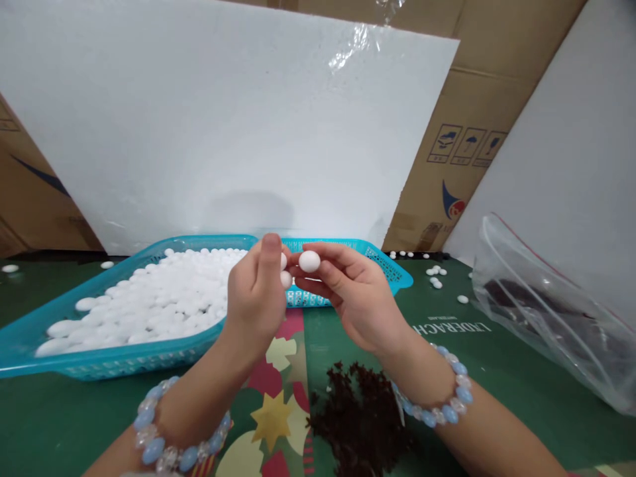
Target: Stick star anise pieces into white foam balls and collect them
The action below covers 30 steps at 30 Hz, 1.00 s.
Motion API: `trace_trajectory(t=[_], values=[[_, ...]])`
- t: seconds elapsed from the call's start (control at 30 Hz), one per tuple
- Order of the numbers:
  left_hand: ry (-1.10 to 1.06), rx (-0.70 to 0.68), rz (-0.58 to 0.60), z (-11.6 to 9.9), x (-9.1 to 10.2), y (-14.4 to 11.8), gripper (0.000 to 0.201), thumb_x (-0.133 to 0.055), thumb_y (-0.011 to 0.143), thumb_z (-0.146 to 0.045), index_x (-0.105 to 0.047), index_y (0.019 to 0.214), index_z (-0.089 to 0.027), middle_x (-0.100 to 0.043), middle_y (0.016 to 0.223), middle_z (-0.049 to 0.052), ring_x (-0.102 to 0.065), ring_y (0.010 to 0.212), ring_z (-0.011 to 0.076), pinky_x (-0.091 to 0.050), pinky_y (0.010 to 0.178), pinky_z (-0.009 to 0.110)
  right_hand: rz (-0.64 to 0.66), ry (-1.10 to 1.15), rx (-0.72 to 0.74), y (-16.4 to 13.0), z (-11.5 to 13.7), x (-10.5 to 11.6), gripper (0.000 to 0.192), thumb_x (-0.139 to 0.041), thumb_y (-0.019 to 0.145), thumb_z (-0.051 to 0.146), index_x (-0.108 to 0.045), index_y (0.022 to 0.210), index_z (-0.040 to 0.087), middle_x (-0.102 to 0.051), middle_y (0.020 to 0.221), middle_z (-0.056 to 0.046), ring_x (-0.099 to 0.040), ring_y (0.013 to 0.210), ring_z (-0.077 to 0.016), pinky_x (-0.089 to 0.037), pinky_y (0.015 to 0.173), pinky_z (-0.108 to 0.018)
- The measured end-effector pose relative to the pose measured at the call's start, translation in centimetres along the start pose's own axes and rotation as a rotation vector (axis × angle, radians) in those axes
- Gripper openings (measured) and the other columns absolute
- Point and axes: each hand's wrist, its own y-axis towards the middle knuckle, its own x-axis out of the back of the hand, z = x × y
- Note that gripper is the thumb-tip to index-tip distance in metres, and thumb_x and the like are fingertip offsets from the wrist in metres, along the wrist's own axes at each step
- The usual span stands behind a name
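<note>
I am holding one white bead (309,261) pinched in my right hand (355,298), its grip closed; my left hand (256,295) is pinching more beads beside it. The blue basket (30,331) looks nearly full, and dark pieces (360,411) are lying on the desk (497,371), so most work seems left.

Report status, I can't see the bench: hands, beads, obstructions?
Left hand pinching white beads. Right hand holding one bead. Blue tray of beads behind; dark pile below hands.
</note>
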Motion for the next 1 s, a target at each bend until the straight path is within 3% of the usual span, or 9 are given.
trace_trajectory(t=[0.17, 0.33, 0.5, 0.63, 0.77, 0.9, 1.0], values=[[0.064, -0.090, 0.051, -0.2, 0.2, -0.1, 0.029, -0.039, 0.066, -0.034, -0.044, 0.042, -0.017, -0.038, 0.037, -0.003, -0.032, 0.036, 0.0065, -0.025, 0.035, 0.018, -0.026, 0.131, -0.109, 0.2, 0.3, -0.1, 0.012, -0.045, 0.068, 0.013, -0.054, 0.061, 0.018, -0.059, 0.057, 0.005, -0.057, 0.055, -0.0048, -0.049, 0.052, -0.012], [0.131, -0.046, 0.071, -0.6, 0.2, -0.1, 0.030, -0.038, 0.066, -0.036, -0.044, 0.043, -0.018, -0.037, 0.039, -0.003, -0.032, 0.037, 0.0060, -0.024, 0.034, 0.017, 0.011, 0.246, -0.145, 0.3, 0.3, -0.1, 0.017, -0.044, 0.071, 0.023, -0.054, 0.058, 0.016, -0.058, 0.053, 0.003, -0.055, 0.047, -0.0043, -0.047, 0.045, -0.010], [0.128, 0.033, 0.065, -0.8, 0.4, 0.1, 0.033, -0.038, 0.063, -0.043, -0.043, 0.043, -0.018, -0.036, 0.040, -0.004, -0.030, 0.035, 0.0056, -0.023, 0.032, 0.016, -0.077, 0.268, -0.254, 0.6, 0.7, -0.1, 0.030, -0.034, 0.077, 0.026, -0.051, 0.055, 0.015, -0.054, 0.047, 0.001, -0.051, 0.041, -0.0055, -0.045, 0.039, -0.013], [0.115, 0.146, 0.151, -0.6, 0.2, 0.2, 0.037, -0.036, 0.060, -0.050, -0.041, 0.041, -0.018, -0.030, 0.035, -0.004, -0.025, 0.031, 0.0058, -0.019, 0.029, 0.017, -0.125, 0.275, -0.333, 0.8, 1.0, -0.3, 0.036, -0.025, 0.079, 0.029, -0.047, 0.054, 0.015, -0.049, 0.044, 0.002, -0.046, 0.036, -0.0037, -0.041, 0.035, -0.011], [0.167, 0.066, 0.229, -0.4, 0.0, 0.3, 0.041, -0.037, 0.057, -0.053, -0.037, 0.037, -0.017, -0.027, 0.033, -0.004, -0.022, 0.031, 0.0053, -0.016, 0.028, 0.017, -0.107, 0.287, -0.366, 1.0, 1.0, -0.3, 0.037, -0.021, 0.080, 0.029, -0.044, 0.054, 0.015, -0.042, 0.041, 0.004, -0.040, 0.032, -0.0019, -0.033, 0.030, -0.009], [0.168, 0.047, 0.291, -0.6, -0.1, 0.1, 0.042, -0.037, 0.052, -0.057, -0.037, 0.038, -0.018, -0.030, 0.036, -0.004, -0.027, 0.034, 0.0063, -0.021, 0.029, 0.016, -0.078, 0.254, -0.324, 1.0, 0.8, -0.1, 0.030, -0.030, 0.077, 0.030, -0.042, 0.054, 0.015, -0.036, 0.040, 0.005, -0.034, 0.030, -0.0016, -0.027, 0.028, -0.010], [0.167, 0.105, 0.241, -1.2, -0.1, -0.1, 0.039, -0.046, 0.050, -0.051, -0.034, 0.036, -0.017, -0.030, 0.034, -0.004, -0.026, 0.032, 0.0055, -0.021, 0.029, 0.016, -0.055, 0.195, -0.224, 1.0, 0.5, 0.0, 0.024, -0.046, 0.066, 0.036, -0.044, 0.054, 0.015, -0.038, 0.042, 0.005, -0.034, 0.032, -0.0017, -0.027, 0.029, -0.011]])
